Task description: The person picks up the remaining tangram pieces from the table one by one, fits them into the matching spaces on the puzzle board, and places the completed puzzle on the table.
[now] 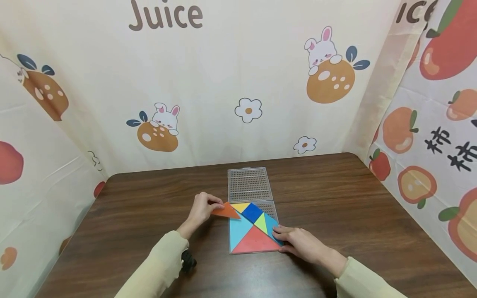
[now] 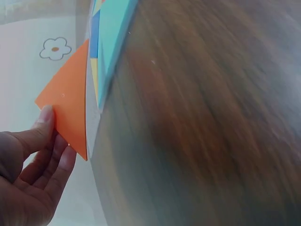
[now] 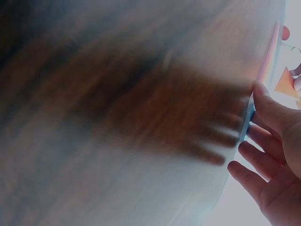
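Observation:
My left hand point(image 1: 202, 207) pinches an orange tangram triangle point(image 1: 226, 211) between thumb and fingers, over the upper left part of a clear plastic case point(image 1: 271, 208). In the left wrist view the triangle point(image 2: 70, 101) looks raised and tilted beside the case. Inside the case lie a light blue large triangle point(image 1: 237, 229), a red large triangle point(image 1: 256, 241), a yellow piece point(image 1: 239, 207), a dark blue square point(image 1: 251, 212), a light green triangle point(image 1: 261, 223) and a blue piece point(image 1: 272, 224). With fairly straight fingers, my right hand point(image 1: 302, 244) touches the case's right edge, fingertips overlapping the blue piece.
Hinged at the back, the case's perforated lid point(image 1: 249, 184) lies folded open on the brown wooden table point(image 1: 156, 203). Patterned cloth point(image 1: 208, 82) hangs behind the table and along both sides. A dark object point(image 1: 188, 260) sits at the left wrist.

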Demonstrator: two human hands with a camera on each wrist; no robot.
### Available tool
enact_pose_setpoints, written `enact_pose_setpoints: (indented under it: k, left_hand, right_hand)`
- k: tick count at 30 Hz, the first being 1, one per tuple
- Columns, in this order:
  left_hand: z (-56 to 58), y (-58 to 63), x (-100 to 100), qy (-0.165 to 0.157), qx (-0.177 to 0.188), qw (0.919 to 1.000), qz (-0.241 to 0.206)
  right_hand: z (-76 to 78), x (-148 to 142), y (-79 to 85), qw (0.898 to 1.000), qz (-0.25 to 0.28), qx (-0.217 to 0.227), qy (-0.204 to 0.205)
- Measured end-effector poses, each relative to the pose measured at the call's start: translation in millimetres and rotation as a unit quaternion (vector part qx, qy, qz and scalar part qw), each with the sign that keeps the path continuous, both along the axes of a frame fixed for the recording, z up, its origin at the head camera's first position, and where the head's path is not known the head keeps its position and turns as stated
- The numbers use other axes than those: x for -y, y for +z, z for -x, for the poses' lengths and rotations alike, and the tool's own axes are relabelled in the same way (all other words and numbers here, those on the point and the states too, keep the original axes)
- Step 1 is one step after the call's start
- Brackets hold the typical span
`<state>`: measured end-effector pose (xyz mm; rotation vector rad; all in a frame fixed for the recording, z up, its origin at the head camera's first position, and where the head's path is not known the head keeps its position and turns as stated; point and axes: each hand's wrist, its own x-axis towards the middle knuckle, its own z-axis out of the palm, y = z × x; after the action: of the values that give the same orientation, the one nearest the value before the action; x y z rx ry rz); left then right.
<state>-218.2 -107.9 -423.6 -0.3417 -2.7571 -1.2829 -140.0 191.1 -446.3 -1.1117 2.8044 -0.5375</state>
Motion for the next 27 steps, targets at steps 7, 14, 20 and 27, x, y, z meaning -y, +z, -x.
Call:
enact_pose_setpoints:
  k: [7,14,20,27]
  left_hand:
    - [6.3,2.0,-17.8,-0.023,0.017,0.9996,0.001]
    - [14.7,5.0,-32.9,-0.066,0.034,0.9972,0.006]
    - [23.0,6.0,-45.9,-0.087,0.039,0.9954,0.007]
    - [27.1,6.6,-61.7,-0.103,0.040,0.9939,0.008]
  right_hand:
    - [-0.4,1.0,0.7,1.000,-0.002,-0.003,-0.002]
    - [0.1,1.0,1.4,1.000,-0.003,0.009,-0.003]
    - [-0.2,0.8,2.1,1.000,-0.003,0.001,-0.002]
    - [-0.3,1.0,1.6,1.000,-0.001,0.000,0.001]
